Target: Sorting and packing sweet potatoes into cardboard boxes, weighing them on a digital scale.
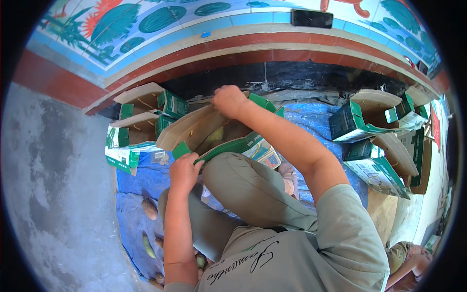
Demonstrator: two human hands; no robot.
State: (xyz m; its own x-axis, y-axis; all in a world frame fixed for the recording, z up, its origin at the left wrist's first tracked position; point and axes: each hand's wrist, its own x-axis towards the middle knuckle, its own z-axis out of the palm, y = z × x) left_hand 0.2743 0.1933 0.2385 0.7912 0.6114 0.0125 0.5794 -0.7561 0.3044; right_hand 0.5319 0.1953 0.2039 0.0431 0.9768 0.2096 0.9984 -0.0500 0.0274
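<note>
In front of my knees stands a cardboard box (182, 130), green outside and brown inside, with its top flaps raised. A pale green, rounded item (212, 138) lies inside it, partly hidden by the walls. My left hand (184, 173) is closed on the near left edge of the box, thumb against the green flap. At the far side, my right hand (229, 101) is curled in a grip on the box's raised brown flap. Under the box's near right side, a weighing scale (265, 154) with a keypad is partly visible.
Two open boxes (138, 131) stand at the left, and several more boxes (372, 114) at the right. Elongated tubers (150, 209) and a green one (148, 246) lie on the blue tarp (306, 119). A phone (312, 19) rests on the ledge. Another person (413, 263) sits lower right.
</note>
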